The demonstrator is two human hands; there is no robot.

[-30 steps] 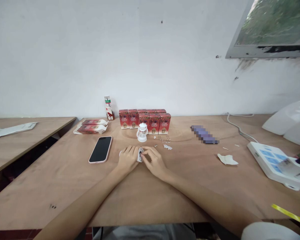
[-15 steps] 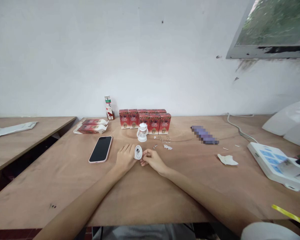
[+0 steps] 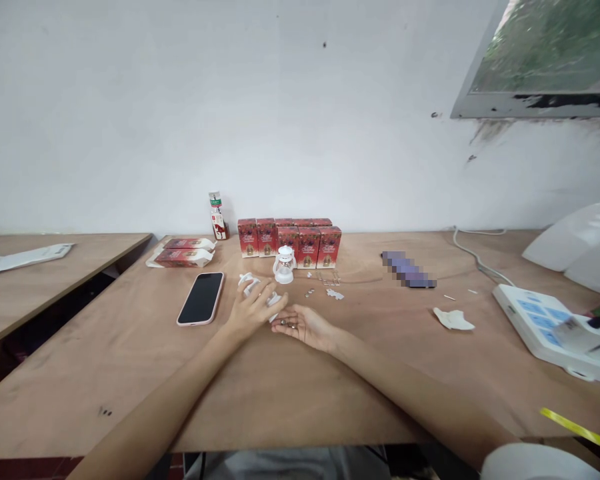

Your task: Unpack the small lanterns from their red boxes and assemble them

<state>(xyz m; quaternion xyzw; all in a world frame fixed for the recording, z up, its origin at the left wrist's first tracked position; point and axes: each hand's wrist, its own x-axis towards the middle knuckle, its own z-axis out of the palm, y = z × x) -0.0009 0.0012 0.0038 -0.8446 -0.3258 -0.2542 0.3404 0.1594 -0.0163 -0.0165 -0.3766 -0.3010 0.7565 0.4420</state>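
Note:
My left hand is closed around a small white lantern, tipped on its side with its base toward my right hand. My right hand is turned palm up just beneath that base, its fingers curled. On those fingers lie small round silver pieces that look like button cells. A second white lantern with a clear middle stands upright beyond my hands. Near it are several loose button cells, some thin metal pieces and white scraps.
Red printed boxes stand in rows at the back, beside a bottle. Flat red packages and a phone lie on the left. To the right are a blurred purple object, torn paper and a white power strip.
My left hand has tilted the lantern, so its open base no longer faces me. My right hand has rolled palm up under the base, and small silver pieces now show on its fingers.

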